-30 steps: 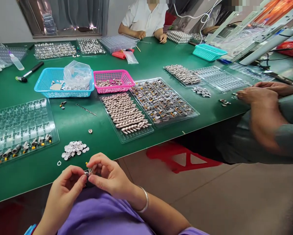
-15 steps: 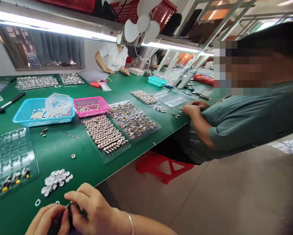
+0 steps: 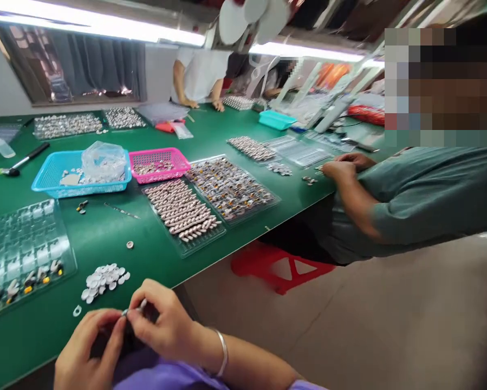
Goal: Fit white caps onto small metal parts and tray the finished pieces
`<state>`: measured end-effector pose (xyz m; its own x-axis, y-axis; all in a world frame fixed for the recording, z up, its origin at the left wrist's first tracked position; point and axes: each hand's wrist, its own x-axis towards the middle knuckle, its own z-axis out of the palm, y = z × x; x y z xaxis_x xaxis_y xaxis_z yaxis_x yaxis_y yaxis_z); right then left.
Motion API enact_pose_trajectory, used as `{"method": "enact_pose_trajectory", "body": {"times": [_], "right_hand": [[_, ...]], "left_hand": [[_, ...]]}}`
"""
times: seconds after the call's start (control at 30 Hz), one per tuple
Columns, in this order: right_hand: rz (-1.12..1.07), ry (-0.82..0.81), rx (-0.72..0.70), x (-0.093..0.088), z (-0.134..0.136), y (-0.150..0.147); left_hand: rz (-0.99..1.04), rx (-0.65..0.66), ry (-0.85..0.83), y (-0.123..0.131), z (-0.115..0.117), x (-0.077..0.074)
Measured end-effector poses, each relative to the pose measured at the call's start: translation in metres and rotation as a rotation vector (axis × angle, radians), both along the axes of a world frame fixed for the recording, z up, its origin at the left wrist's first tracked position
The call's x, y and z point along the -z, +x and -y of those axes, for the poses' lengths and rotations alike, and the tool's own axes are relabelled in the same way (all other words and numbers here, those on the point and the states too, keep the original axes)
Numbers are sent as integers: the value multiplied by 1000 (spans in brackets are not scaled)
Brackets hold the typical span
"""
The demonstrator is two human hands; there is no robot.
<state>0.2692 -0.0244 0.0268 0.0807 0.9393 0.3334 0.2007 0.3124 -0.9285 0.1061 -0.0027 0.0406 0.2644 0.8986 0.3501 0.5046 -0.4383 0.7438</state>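
My left hand [image 3: 91,346] and my right hand [image 3: 162,319] meet over the table's near edge, above my lap. Their thumbs and fingertips pinch a small pale grey part [image 3: 125,312] between them. A light, rounded end [image 3: 143,304] pokes out from my right fingers; the rest is hidden. A white ring [image 3: 77,311] lies just beyond my left hand. Beyond both hands is a pile of small white discs [image 3: 105,281]. Left of these, a clear tray [image 3: 24,233] holds a row of small grey-and-yellow assemblies [image 3: 28,284].
Further back stand a blue basket [image 3: 80,189] with a plastic bag and a pink basket [image 3: 160,154]. Trays of pinkish metal parts [image 3: 182,211] and yellow-flecked assemblies [image 3: 231,187] lie right of centre. Tweezers [image 3: 122,210] and a hammer [image 3: 26,160] rest on the table. A co-worker [image 3: 414,200] sits at right.
The camera view has shifted, and the scene sits higher and further right. My hands have lifted and turned, with a pale part now showing at the fingertips. One of two white rings is out of sight.
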Motion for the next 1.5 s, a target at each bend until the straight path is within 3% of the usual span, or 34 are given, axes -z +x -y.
{"method": "enact_pose_trajectory", "body": {"times": [0.17,0.4,0.63,0.83,1.03,1.5], "right_hand": [[-222,-196,-52,-6,-3,2],[-534,-454,-120,-7,-6,-5],[-615,-499,-157,-4,-9,-7],[-920,-569,-159,1,-8,-18],[-1107,-611,-151,-4,-8,-26],[-1201,-592,-65,-10,-4,-38]], "left_hand": [[87,24,-167,6,-3,-15],[131,17,-180,10,-3,-13],[132,7,-152,10,-4,-8],[118,-38,-192,11,-3,-6],[98,-87,-199,13,-4,-5],[51,-110,-61,15,-5,-2]]}}
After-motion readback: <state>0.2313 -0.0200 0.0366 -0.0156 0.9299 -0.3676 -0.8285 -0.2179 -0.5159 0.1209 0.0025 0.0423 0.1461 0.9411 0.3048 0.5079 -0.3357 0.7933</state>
